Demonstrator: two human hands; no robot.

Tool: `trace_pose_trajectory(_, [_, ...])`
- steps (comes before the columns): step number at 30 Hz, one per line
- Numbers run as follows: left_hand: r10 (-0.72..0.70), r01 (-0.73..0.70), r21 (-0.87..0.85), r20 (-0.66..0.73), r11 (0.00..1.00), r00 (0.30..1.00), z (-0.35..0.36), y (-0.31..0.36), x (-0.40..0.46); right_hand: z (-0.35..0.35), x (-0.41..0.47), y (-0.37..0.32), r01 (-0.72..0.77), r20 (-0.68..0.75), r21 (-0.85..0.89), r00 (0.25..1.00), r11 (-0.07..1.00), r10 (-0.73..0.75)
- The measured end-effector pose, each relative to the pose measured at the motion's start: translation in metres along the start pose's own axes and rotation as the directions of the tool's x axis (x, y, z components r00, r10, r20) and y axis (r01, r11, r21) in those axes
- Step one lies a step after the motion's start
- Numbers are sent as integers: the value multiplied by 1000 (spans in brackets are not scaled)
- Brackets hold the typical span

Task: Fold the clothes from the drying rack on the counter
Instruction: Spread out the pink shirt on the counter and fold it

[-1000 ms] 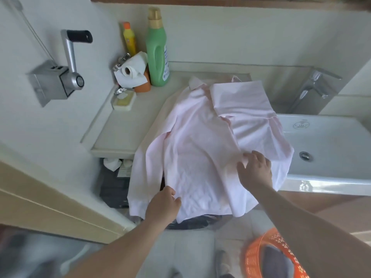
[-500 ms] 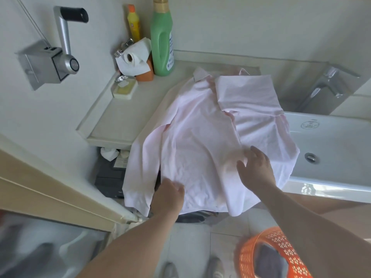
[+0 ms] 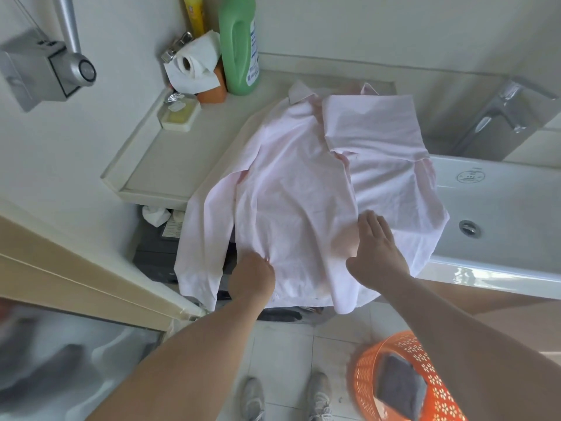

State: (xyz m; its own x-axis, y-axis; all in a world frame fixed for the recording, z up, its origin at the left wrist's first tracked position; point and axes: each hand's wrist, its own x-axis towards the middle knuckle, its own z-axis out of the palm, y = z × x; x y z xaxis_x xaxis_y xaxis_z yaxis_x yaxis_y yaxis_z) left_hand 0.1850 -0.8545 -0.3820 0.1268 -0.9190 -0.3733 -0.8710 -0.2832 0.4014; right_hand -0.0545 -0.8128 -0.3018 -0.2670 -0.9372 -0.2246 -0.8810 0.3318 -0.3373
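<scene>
Flat and spread, my right hand [image 3: 378, 253] rests palm-down on the pink shirt [image 3: 291, 189], fingers straight and pointing away from me, near the garment's lower right part. My left hand [image 3: 252, 276] pinches a fold of the same fabric at the lower hem region, fingers curled under so that the cloth puckers just above the knuckles.

Shirt position: spread over the pale counter [image 3: 158, 159], collar [image 3: 299, 91] toward the back wall, lower edge overhanging the counter's front. Its right side lies folded inward across the body, and part of it drapes over the rim of the white sink [image 3: 501, 214]. One sleeve [image 3: 200, 244] hangs off the counter front at the left.

Surroundings:
- a green detergent bottle [image 3: 239, 47] upright at the counter's rear, with a yellow bottle [image 3: 194, 13] beside it;
- a paper roll [image 3: 194, 66] resting on an orange container [image 3: 214, 91];
- a small soap dish [image 3: 179, 115] near the counter's left edge;
- a chrome tap [image 3: 498, 113] behind the sink;
- a metal crank unit [image 3: 45, 68] on the left wall;
- an orange laundry basket [image 3: 403, 381] on the tiled floor, holding a grey folded cloth [image 3: 400, 381];
- my two shoes [image 3: 283, 396] below, between my arms.
</scene>
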Motion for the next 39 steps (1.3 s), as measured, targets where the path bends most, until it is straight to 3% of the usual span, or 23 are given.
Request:
trace_pose_trajectory(4, [146,-118,-215,116,970,982,-11,-15,-5,-8,0,2,17,37,-12,999,1000,-17])
trace_pose_trajectory(10, [293,-263,-205,134,943,947,-44,-39,-21,-9,-1,3,10,39,-25,999,1000,-9])
trace_pose_trajectory(15, [218,-197,-175,107,965,970,-77,-61,-31,-5,1,6,22,21,-27,1000,999,-22])
trace_pose_trajectory(28, [-33,43,187,-53,981,998,-114,-113,-38,-2,13,16,21,93,-52,996,998,-16])
trace_pose_trajectory(30, [-22,32,184,-54,982,998,-109,-108,-36,-4,19,18,34,106,17,994,999,-36])
trace_pose_trajectory(32, [-1,8,163,-45,987,999,-104,-101,-33,-9,16,24,44,-19,184,999,982,-41])
trace_pose_trajectory(34, [-13,13,128,1,992,1000,-101,-96,-29,-9,2,32,9,-228,330,971,944,71])
trace_pose_trajectory(36, [-41,35,107,50,994,998,-98,-89,-27,-6,-14,45,-85,-320,409,919,909,230])
trace_pose_trajectory(39, [-41,38,88,34,995,999,-91,-71,-28,10,-20,74,-300,-183,579,858,758,480])
